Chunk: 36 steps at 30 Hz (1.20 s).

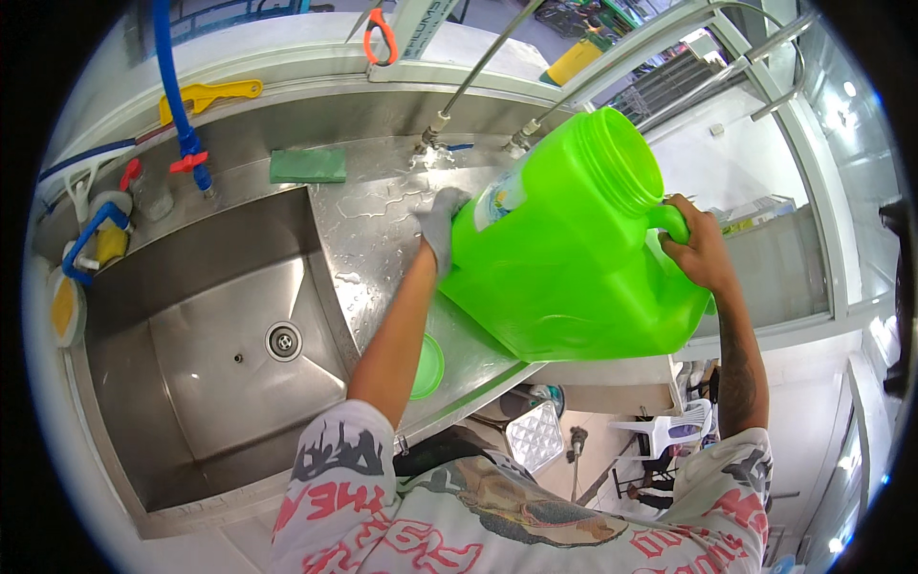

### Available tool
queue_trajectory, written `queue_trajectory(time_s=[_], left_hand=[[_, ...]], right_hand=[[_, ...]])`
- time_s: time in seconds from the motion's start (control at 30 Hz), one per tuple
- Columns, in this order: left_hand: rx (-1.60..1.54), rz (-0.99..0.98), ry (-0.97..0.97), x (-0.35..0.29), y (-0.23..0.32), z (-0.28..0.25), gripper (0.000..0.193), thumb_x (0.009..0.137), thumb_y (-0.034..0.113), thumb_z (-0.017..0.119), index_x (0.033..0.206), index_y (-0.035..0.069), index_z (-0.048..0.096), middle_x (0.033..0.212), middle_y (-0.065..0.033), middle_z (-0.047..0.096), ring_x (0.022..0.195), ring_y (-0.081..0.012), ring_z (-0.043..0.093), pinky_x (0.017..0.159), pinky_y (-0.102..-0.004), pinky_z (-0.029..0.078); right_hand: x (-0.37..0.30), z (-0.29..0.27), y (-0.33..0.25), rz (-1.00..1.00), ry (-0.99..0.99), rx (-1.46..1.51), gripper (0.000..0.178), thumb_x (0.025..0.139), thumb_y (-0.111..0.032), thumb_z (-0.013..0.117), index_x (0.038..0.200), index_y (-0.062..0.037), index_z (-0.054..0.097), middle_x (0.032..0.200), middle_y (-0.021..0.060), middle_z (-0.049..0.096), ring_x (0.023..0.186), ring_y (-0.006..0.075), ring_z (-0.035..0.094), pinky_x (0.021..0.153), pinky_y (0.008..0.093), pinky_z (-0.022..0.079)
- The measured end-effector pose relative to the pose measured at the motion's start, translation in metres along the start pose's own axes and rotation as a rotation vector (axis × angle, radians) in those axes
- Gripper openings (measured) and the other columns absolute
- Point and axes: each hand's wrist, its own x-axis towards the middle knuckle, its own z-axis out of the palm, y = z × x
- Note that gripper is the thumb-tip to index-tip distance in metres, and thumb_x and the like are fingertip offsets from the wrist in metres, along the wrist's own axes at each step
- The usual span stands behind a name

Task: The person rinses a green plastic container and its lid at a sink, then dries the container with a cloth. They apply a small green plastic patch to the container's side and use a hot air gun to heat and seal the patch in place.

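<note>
A large bright green plastic jug point(583, 258) is tilted over the right part of the steel counter, its uncapped round mouth facing up and right. My right hand point(698, 241) is closed around the jug's handle near the mouth. Grey covering, a glove or a cloth, wraps my left hand point(442, 228), which holds the jug's left side near a label; its fingers are partly hidden. A round green lid point(429, 367) lies on the wet counter, partly behind my left forearm.
Left of the jug is a steel sink point(220, 383) with a drain. A green scouring pad point(308, 165) lies behind it, near a blue pipe tap point(196, 163). Two metal valves point(432, 143) stand at the back. Orange-handled scissors point(381, 38) hang by the window.
</note>
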Motion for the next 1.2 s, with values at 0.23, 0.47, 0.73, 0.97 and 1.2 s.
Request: queue_trajectory(time_s=[0.23,0.47,0.73,0.97,1.2], left_hand=[[0.0,0.945,0.424,-0.046,-0.122,0.03,0.038,0.099,0.03,0.049,0.129,0.005,0.05,0.126,-0.015,0.054,0.112,-0.0277,0.056,0.096,-0.0368,0.046],[1.3,1.297,0.253,-0.114,-0.111,0.129,0.058,0.096,0.045,0.052,0.139,0.006,0.047,0.136,-0.0186,0.049,0.124,-0.0331,0.05,0.103,-0.0435,0.04],[1.186,1.402,0.425,-0.102,0.012,0.187,0.055,0.1,0.045,0.046,0.14,0.007,0.051,0.137,-0.0222,0.051,0.13,-0.0421,0.044,0.111,-0.0575,0.029],[0.977,0.163,-0.242,-0.02,0.104,0.15,0.06,0.099,0.043,0.05,0.146,0.008,0.041,0.141,-0.0184,0.049,0.13,-0.0391,0.045,0.11,-0.0477,0.035],[0.806,-0.115,-0.367,0.032,0.075,0.077,0.064,0.098,0.044,0.052,0.149,0.008,0.036,0.145,-0.0183,0.045,0.134,-0.0392,0.042,0.112,-0.0475,0.033]], right_hand=[[0.0,-0.005,-0.004,-0.003,-0.091,0.072,0.023,0.077,-0.002,0.062,0.1,-0.0012,0.058,0.074,0.0119,0.059,0.068,0.0208,0.056,0.068,0.0336,0.045],[-0.001,-0.007,-0.011,0.013,-0.116,0.181,0.024,0.073,-0.003,0.064,0.095,0.0001,0.054,0.071,0.0115,0.054,0.069,0.0204,0.052,0.067,0.0345,0.043],[0.003,-0.007,-0.008,0.042,-0.168,0.194,0.026,0.072,-0.004,0.064,0.096,0.0001,0.054,0.078,0.0126,0.055,0.074,0.0216,0.053,0.071,0.0345,0.043],[0.002,-0.006,-0.005,-0.059,-0.141,0.227,0.028,0.072,-0.004,0.065,0.098,-0.0004,0.056,0.078,0.0168,0.061,0.075,0.0304,0.059,0.072,0.0384,0.045],[0.003,-0.003,-0.005,-0.071,-0.06,0.174,0.031,0.07,-0.005,0.067,0.099,-0.0011,0.058,0.086,0.0193,0.065,0.085,0.0348,0.064,0.079,0.0404,0.048]])
